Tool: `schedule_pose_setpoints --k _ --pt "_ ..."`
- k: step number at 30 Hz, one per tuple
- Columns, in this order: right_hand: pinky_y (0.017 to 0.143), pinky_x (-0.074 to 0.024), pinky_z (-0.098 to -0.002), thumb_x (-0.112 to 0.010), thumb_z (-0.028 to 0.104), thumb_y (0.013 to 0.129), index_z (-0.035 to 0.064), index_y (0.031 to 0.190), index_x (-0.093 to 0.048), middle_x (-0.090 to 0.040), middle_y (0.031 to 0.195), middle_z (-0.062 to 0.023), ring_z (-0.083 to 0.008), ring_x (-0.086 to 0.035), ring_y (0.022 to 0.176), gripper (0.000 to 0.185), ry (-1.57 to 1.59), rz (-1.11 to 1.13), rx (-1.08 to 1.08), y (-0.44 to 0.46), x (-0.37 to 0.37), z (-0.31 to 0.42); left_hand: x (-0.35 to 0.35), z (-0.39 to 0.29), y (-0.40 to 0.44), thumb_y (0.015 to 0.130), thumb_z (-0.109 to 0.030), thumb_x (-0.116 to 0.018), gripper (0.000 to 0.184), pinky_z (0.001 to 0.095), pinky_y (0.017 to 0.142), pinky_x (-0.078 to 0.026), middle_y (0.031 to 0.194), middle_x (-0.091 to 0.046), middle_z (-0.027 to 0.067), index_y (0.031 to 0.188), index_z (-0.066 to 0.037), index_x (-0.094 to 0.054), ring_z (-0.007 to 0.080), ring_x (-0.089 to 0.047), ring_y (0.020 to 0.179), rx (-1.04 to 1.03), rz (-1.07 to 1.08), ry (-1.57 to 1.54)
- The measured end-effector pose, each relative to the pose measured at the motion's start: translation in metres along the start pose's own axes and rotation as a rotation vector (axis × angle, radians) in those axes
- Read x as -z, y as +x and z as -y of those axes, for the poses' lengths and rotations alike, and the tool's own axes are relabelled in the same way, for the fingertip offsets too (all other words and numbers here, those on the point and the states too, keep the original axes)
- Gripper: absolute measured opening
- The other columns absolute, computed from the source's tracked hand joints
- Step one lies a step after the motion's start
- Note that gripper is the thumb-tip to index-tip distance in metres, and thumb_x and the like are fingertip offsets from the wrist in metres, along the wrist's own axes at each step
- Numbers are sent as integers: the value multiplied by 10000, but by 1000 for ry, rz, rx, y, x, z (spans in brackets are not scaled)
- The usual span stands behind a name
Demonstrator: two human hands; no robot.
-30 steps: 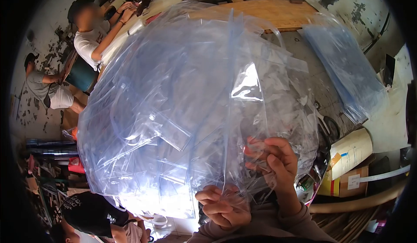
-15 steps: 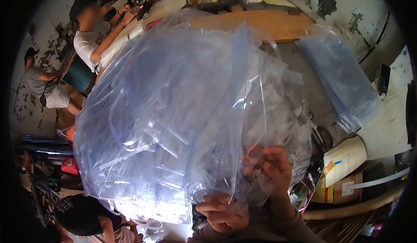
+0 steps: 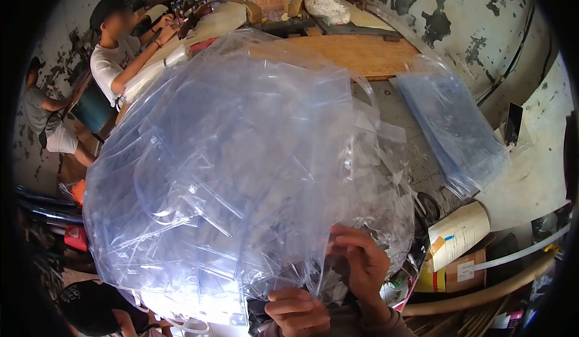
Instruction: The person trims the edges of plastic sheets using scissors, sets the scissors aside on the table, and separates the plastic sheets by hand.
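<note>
A large heap of clear, bluish plastic pieces (image 3: 199,138) fills the middle of the view, some with curved strap-like strips. At its near edge, my left hand (image 3: 297,311) is closed, fingers curled on the lower edge of a clear plastic sheet (image 3: 325,198). Slightly higher and to the right, my right hand (image 3: 360,258) pinches the same sheet's side with thumb and fingers. The sheet lies against the heap, and its outline blends into the plastic behind it.
A stack of flat clear plastic (image 3: 455,132) lies at the right, with scissors (image 3: 427,207) nearer me. Beyond the heap are a wooden board (image 3: 344,53) and a white bundle (image 3: 327,6). A cardboard box (image 3: 464,270) stands right. Co-workers (image 3: 114,53) are on the left.
The sheet's upper part, which stood up in a fold, has come down across the heap. My right hand has moved down and left and now shows clear of the plastic. The view has shifted.
</note>
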State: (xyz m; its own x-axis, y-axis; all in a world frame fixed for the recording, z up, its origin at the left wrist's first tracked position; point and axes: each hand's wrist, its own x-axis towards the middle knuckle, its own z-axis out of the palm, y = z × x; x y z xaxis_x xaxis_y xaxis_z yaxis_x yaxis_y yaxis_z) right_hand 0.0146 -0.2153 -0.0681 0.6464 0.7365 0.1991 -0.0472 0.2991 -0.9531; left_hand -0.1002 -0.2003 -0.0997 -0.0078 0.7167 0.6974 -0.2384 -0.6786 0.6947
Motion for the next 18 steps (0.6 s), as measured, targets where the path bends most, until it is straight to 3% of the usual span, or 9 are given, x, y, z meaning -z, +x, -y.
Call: schedule_pose_setpoints --k 1,3,5,7,10,11,13,15,18 --pt "771 -553 -319 -395 -61 909 -62 983 -586 -535 1191 -226 -233 -609 987 205 -124 -31 16 -1 2 1 7 -2 7 654 29 -698 211 335 705 -460 938 -490 82 787 -99 -596 211 -504 801 4 -3 1" --pt "776 -545 -306 -390 -87 893 -66 984 -599 -533 1191 -213 -231 -620 978 229 -217 -32 17 -1 7 11 22 -4 19 624 55 -701 272 320 699 -469 912 -520 76 812 -115 -600 209 -519 816 -104 381 181" --pt "782 -537 -293 -386 -113 877 -70 986 -612 -530 1192 -200 -229 -630 970 255 -318 -43 19 -2 12 18 19 1 12 622 48 -698 287 343 719 -477 939 -544 89 845 -100 -593 229 -534 851 -89 404 124" --pt "693 -499 -242 -531 -23 852 -15 1023 -641 -520 1164 -158 -153 -603 829 204 -313 -31 33 -3 17 22 15 1 3 620 42 -695 307 366 739 -486 966 -568 103 878 -85 -586 249 -548 885 -77 429 67" --pt "636 -444 -231 -676 88 769 71 1069 -665 -485 1159 -114 -117 -514 726 300 -481 39 57 -1 21 26 -2 -4 2 693 -87 -687 416 500 906 -412 1165 -534 230 1076 6 -554 401 -504 1086 245 412 42" --pt "625 -426 -241 -750 153 687 131 1083 -678 -454 1179 -102 -116 -474 717 403 -496 39 50 -2 23 24 -16 -6 21 726 -134 -641 426 497 893 -435 1170 -520 270 1109 29 -549 437 -516 1082 213 445 144" --pt "630 -432 -245 -745 140 687 129 1079 -677 -454 1181 -106 -124 -476 720 399 -550 55 55 0 25 25 -24 -5 34 760 -181 -595 450 494 880 -459 1176 -507 311 1142 52 -545 472 -527 1079 188 479 253" --pt "635 -438 -249 -739 126 686 127 1076 -675 -454 1183 -110 -132 -479 722 395 -600 73 60 -1 25 23 -20 -1 36 755 -155 -598 636 584 1007 -299 1314 -378 382 1282 137 -395 526 -358 1247 121 670 166" --pt "644 -442 -251 -739 122 685 124 1091 -660 -452 1185 -114 -140 -483 744 414 -687 77 99 -2 25 21 -22 -1 30 739 -169 -599 633 586 1031 -253 1304 -392 375 1270 118 -408 526 -365 1244 142 667 191"
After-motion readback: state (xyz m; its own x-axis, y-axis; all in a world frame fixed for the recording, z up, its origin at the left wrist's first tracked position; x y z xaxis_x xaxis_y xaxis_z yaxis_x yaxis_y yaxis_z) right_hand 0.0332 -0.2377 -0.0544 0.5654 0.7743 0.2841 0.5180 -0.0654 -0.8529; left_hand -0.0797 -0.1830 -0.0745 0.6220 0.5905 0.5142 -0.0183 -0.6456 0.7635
